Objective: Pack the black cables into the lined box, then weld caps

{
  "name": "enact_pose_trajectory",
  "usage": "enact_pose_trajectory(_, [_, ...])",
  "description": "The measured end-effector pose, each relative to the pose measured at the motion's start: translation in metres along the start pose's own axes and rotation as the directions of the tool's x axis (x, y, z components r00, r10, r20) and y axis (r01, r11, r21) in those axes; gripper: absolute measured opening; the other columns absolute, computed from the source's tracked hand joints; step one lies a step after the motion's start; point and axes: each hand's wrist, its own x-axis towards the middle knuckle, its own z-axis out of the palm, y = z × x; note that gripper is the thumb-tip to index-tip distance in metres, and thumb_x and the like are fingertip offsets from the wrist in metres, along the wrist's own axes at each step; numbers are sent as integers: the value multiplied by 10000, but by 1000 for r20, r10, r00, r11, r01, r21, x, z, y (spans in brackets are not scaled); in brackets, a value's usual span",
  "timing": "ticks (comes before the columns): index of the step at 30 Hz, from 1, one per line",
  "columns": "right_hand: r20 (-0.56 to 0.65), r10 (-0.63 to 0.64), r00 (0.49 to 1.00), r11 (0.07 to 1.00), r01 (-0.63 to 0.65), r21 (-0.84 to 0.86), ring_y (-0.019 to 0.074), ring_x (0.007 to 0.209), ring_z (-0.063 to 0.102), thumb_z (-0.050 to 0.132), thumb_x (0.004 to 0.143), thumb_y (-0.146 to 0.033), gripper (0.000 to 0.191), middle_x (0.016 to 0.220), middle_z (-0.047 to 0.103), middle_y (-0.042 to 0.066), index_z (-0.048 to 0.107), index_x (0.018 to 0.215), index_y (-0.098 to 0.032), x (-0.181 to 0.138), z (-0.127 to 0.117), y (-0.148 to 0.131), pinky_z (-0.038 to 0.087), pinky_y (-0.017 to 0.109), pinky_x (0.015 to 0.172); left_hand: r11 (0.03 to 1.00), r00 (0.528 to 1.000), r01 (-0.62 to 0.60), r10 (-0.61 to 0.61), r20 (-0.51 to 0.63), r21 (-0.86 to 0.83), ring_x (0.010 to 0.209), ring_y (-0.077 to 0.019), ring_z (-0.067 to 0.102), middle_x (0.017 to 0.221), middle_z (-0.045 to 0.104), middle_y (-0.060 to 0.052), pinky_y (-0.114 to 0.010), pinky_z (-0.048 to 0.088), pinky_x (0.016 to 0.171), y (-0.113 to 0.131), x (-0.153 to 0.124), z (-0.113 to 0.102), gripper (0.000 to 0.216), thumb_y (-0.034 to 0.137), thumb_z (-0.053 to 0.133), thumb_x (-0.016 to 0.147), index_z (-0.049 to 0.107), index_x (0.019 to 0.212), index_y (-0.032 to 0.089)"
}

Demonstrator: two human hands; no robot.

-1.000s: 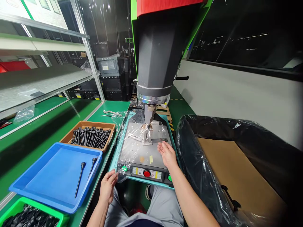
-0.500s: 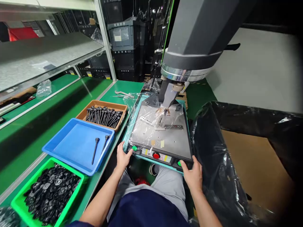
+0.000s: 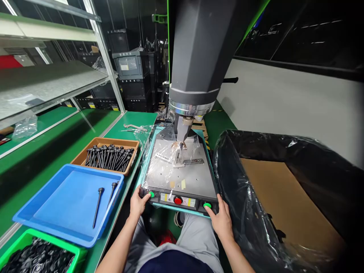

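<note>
My left hand (image 3: 137, 203) rests at the front left corner of a press-like machine, its thumb on the left green button (image 3: 152, 194). At the opposite front corner, my right hand (image 3: 222, 220) has its thumb on the right green button (image 3: 207, 205) and its fingers along the edge. Both hands have fingers apart and hold nothing. Between them sits a red button (image 3: 178, 200). Behind the buttons lies a grey metal plate (image 3: 167, 180), partly covered by clear plastic film. The tapered tool (image 3: 182, 131) under the machine's dark head (image 3: 196, 64) reaches down to a small fixture (image 3: 178, 160), whose details are blurred.
On the green bench at left stand a brown tray (image 3: 76, 158) of black rod-like parts, a blue tray (image 3: 65, 201) with two such parts, and a green bin (image 3: 76, 250) of small black parts. A box lined with black plastic (image 3: 231, 182) stands close at right.
The camera view has turned to the right and tilted up, so the scene sits lower and further left. Both hands stay at the green buttons.
</note>
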Motion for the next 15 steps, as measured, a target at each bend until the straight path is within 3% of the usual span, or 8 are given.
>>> enact_pose_trajectory(4, [17,10,1000,1000,-10,0,344,1239,452,509,778,-642,816,1347,429,150,330,1453,-218,0,-1,1,400,469,1014,1000,1000,3,-4,31,27,1106,-273,599,1146,658,-121,-412,406,1010,-2,2,-1,726,368,823,574,576,1227,171])
enact_pose_trajectory(9, [63,37,997,999,-36,-7,332,1256,442,530,774,-642,843,1364,417,138,308,1465,-213,0,-4,0,407,447,1014,982,989,116,-99,114,-148,1160,-274,570,1236,600,-152,-410,424,1012,-2,-1,-5,900,337,835,571,438,1364,179])
enact_pose_trajectory(15, [51,44,998,999,-44,-1,326,1263,438,509,793,-645,827,1378,409,136,305,1466,-210,0,-3,0,402,443,1021,939,986,151,-119,120,-308,1189,-281,555,1261,583,-168,-418,426,1015,-7,-6,-7,972,331,828,600,343,1433,205])
